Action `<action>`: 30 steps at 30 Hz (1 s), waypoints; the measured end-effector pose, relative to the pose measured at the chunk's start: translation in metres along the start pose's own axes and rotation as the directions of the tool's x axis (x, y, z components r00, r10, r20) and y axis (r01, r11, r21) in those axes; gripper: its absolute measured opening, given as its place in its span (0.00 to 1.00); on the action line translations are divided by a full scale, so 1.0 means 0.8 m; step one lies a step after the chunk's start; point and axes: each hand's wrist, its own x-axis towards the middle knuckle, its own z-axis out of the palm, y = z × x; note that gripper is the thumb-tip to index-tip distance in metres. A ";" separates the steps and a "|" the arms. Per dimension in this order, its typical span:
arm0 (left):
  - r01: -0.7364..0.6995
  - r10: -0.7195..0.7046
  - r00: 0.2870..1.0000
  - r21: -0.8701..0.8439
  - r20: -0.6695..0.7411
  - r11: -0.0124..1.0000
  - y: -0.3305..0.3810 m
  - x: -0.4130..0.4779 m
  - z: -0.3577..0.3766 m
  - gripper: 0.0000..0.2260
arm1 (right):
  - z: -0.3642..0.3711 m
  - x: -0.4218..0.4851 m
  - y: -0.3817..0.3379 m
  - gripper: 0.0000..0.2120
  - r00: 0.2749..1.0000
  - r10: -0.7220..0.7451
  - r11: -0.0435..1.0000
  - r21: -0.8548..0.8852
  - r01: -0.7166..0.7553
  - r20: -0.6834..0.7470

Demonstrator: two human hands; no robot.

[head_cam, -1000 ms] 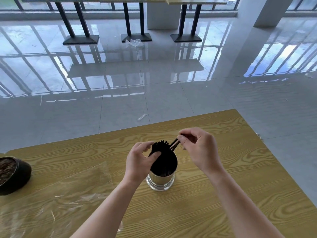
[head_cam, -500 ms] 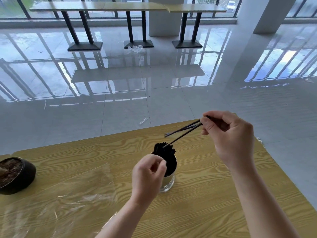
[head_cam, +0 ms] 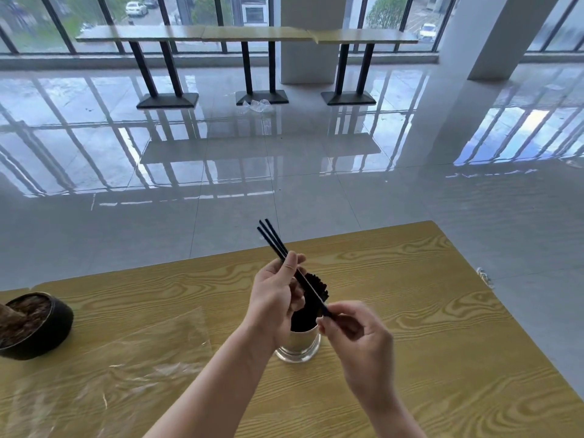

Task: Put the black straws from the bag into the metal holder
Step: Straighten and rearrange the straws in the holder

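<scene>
A shiny metal holder [head_cam: 300, 346] stands on the wooden table [head_cam: 410, 311], packed with black straws [head_cam: 316, 287] whose tops show behind my hands. A few loose black straws [head_cam: 272, 238] slant up to the far left above the holder. My right hand [head_cam: 354, 330] pinches their near end. My left hand [head_cam: 275, 292] grips them around the middle, just left of the holder. The clear plastic bag [head_cam: 126, 358] lies flat on the table to the left, with no straws visible in it.
A dark round pot [head_cam: 34, 324] with brown contents sits at the table's left edge. Beyond the table's far edge is glossy tiled floor. Long tables on black legs [head_cam: 249, 67] stand by the windows far back.
My right hand dropped from high right down to the holder's rim, swinging the loose straws so they point up-left. My left hand rose from the holder and took hold of them.
</scene>
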 end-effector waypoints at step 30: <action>-0.433 0.326 0.899 0.703 0.292 0.564 -0.013 0.013 -0.040 0.07 | -0.017 0.140 -0.101 0.12 0.930 -0.357 0.932 -0.096 0.349 -0.088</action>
